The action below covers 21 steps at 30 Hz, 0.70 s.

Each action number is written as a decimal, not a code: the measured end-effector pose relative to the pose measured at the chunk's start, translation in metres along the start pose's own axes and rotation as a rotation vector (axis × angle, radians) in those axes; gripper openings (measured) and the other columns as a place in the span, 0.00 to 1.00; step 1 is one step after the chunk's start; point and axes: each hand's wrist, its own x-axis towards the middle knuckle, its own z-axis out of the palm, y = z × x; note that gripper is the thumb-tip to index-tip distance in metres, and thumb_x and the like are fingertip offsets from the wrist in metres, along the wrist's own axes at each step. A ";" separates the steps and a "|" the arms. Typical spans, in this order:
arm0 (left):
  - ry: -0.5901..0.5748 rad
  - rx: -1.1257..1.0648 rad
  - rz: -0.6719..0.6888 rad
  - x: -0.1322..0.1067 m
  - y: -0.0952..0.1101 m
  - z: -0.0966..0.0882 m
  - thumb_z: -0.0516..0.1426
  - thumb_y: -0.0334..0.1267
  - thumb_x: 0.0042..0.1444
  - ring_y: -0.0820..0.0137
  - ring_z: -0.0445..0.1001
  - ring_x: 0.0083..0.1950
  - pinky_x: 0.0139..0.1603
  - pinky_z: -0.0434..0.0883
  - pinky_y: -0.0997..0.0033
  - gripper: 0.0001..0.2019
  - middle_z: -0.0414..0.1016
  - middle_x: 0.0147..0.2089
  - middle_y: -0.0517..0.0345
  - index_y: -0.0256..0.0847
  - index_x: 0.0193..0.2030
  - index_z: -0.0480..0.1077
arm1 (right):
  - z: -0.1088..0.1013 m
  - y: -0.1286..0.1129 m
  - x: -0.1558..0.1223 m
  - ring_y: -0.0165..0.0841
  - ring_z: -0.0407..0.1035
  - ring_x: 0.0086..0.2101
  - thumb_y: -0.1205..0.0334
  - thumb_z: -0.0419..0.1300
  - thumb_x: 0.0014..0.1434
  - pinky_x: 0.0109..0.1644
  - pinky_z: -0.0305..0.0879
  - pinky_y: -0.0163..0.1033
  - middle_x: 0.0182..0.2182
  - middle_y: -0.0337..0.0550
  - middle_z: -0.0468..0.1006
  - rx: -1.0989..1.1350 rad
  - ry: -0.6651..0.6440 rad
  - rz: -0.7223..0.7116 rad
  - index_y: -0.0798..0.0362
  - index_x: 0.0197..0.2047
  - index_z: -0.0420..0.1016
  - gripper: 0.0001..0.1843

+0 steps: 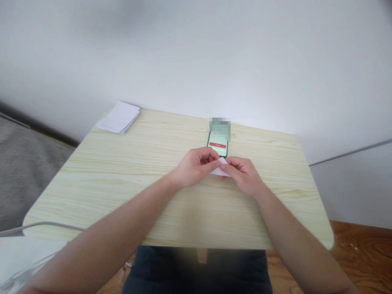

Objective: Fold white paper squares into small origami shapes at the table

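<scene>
A small folded piece of white paper is pinched between both hands above the middle of the table. My left hand grips its left side, thumb on top and fingers curled behind. On the right side, my right hand has its thumb pressed on the paper close to the left thumb. The paper comes to a point at its top, and its lower edge shows between the hands. Just beyond them lies a phone, its screen lit with a red bar; its upper part is blurred out.
A stack of white paper sheets lies at the table's back left corner. The light wooden table stands against a white wall. A pale cable crosses the front left corner, near a white surface.
</scene>
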 end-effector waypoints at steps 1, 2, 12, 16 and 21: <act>0.002 -0.012 0.010 0.000 -0.001 -0.001 0.63 0.42 0.61 0.71 0.72 0.33 0.32 0.66 0.71 0.10 0.75 0.33 0.57 0.37 0.41 0.74 | 0.000 0.000 0.000 0.35 0.76 0.32 0.51 0.63 0.65 0.38 0.70 0.39 0.30 0.42 0.83 -0.002 0.008 -0.002 0.52 0.33 0.82 0.15; 0.002 -0.023 0.022 0.000 -0.001 -0.001 0.63 0.41 0.61 0.71 0.72 0.33 0.33 0.67 0.71 0.10 0.75 0.32 0.58 0.38 0.43 0.73 | 0.000 0.000 0.001 0.34 0.76 0.31 0.52 0.64 0.65 0.38 0.70 0.39 0.29 0.41 0.83 0.002 0.018 0.000 0.52 0.33 0.82 0.14; -0.016 0.212 0.139 -0.004 0.004 -0.007 0.65 0.31 0.52 0.67 0.75 0.43 0.47 0.71 0.65 0.11 0.77 0.43 0.55 0.39 0.42 0.73 | -0.004 0.001 0.005 0.33 0.75 0.27 0.56 0.65 0.62 0.36 0.73 0.38 0.25 0.41 0.83 0.155 0.080 0.063 0.53 0.29 0.82 0.12; -0.013 0.226 0.123 -0.004 0.005 -0.007 0.65 0.32 0.53 0.68 0.75 0.42 0.46 0.71 0.65 0.10 0.77 0.42 0.56 0.40 0.42 0.74 | -0.006 0.003 0.006 0.33 0.76 0.27 0.56 0.65 0.62 0.37 0.73 0.38 0.25 0.41 0.83 0.171 0.071 0.070 0.53 0.31 0.83 0.12; -0.004 0.252 0.139 -0.004 0.007 -0.008 0.64 0.34 0.55 0.68 0.73 0.42 0.48 0.69 0.64 0.07 0.78 0.41 0.56 0.39 0.41 0.76 | -0.006 0.003 0.007 0.33 0.76 0.28 0.57 0.66 0.62 0.38 0.74 0.38 0.26 0.41 0.83 0.172 0.064 0.073 0.53 0.31 0.83 0.11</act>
